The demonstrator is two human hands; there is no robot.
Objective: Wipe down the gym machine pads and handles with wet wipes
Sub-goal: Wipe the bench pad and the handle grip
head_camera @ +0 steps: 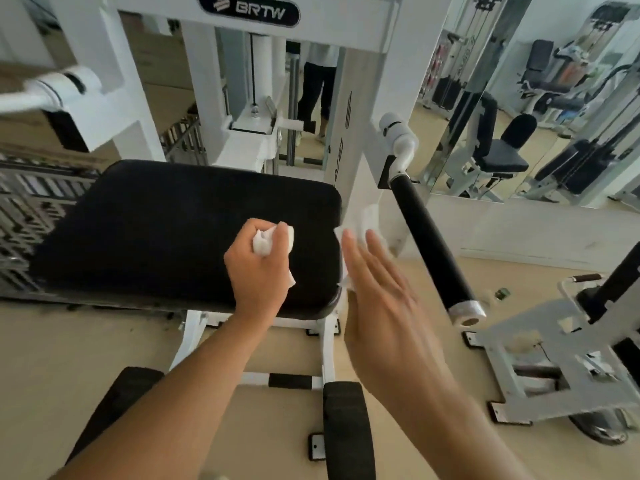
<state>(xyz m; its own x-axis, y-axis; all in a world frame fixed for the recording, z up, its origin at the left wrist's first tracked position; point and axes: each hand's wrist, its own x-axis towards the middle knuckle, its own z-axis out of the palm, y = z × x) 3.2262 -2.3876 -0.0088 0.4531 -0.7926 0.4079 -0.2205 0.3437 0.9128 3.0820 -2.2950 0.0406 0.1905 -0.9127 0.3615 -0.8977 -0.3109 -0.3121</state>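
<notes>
The left hand [258, 268] is curled into a fist around a crumpled wet wipe [268, 241], bunched between thumb and fingers, and sits over the right part of the black pad [156, 230]. Just beside it, at the pad's right edge, the right hand [377, 292] is flat with its fingers straight and close together, pressing a second wipe [363, 221] against that edge; the white sheet shows past the fingertips and under the palm. Right of the pad, a black foam-covered handle [431, 251] slants down from a white pivot to a silver end cap. Behind the pad rises the white machine frame [367, 46] with a dark BRTW badge [248, 9] at its top. Below the pad, two black cushions flank a white crossbar. Farther right of the pad, a wall mirror [540, 98] reflects other gym machines.
</notes>
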